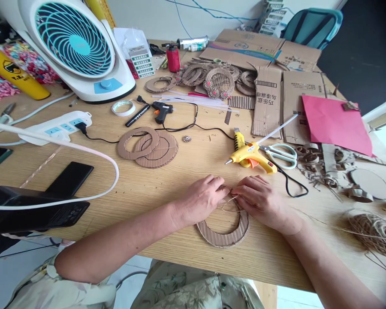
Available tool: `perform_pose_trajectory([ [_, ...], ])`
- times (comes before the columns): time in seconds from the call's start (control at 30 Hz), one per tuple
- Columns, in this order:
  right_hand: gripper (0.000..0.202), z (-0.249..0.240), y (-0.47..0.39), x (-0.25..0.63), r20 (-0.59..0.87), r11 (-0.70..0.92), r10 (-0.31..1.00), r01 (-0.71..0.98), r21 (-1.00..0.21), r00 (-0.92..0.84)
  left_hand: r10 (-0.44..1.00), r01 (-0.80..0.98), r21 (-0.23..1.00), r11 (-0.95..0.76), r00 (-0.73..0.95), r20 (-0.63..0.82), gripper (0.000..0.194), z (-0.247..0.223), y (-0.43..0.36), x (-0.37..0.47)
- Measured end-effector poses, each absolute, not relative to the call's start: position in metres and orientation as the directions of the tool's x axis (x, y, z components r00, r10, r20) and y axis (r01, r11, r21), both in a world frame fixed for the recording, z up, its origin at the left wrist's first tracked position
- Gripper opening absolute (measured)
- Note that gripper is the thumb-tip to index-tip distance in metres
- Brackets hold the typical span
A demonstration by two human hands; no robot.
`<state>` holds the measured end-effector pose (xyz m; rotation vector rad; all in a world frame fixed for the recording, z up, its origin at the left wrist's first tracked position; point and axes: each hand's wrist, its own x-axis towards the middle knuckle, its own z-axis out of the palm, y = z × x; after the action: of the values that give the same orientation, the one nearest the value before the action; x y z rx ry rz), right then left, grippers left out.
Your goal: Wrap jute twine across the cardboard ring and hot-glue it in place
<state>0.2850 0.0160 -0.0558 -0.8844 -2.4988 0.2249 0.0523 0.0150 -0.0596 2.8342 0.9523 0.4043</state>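
A corrugated cardboard ring (225,239) lies flat near the table's front edge, its far side covered by both hands. My left hand (203,198) is closed at the ring's upper left, thumb and fingers pressed together. Across from it, my right hand (260,199) pinches at the ring's upper right, with thin twine (233,198) between its fingertips. The twine loops loosely over the ring's opening. What exactly the left fingertips grip is hard to see. A yellow glue gun (252,156) rests just beyond the hands, beside white-handled scissors (281,155).
Two cardboard rounds (161,150) lie left of centre, near a black glue gun (163,112) and tape (123,108). A fan (77,47) and power strip (58,126) stand left. Cardboard sheets (266,103), pink paper (336,124) and a twine bundle (376,234) are right.
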Motion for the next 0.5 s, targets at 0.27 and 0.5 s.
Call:
perform_pose_trajectory([
  [0.27,0.011,-0.0555,0.0159,0.2867,0.375,0.779,0.628,0.547,-0.308,-0.682,0.653,0.577,0.316,-0.753,0.712,0.258,0.025,-0.0606,0.0147,0.0459],
  [0.5,0.011,-0.0548,0.0158,0.2858,0.363,0.778,0.628,0.550,-0.303,-0.688,0.617,0.571,0.239,-0.786,0.752,0.232,0.023,-0.0606,0.0154,0.0478],
])
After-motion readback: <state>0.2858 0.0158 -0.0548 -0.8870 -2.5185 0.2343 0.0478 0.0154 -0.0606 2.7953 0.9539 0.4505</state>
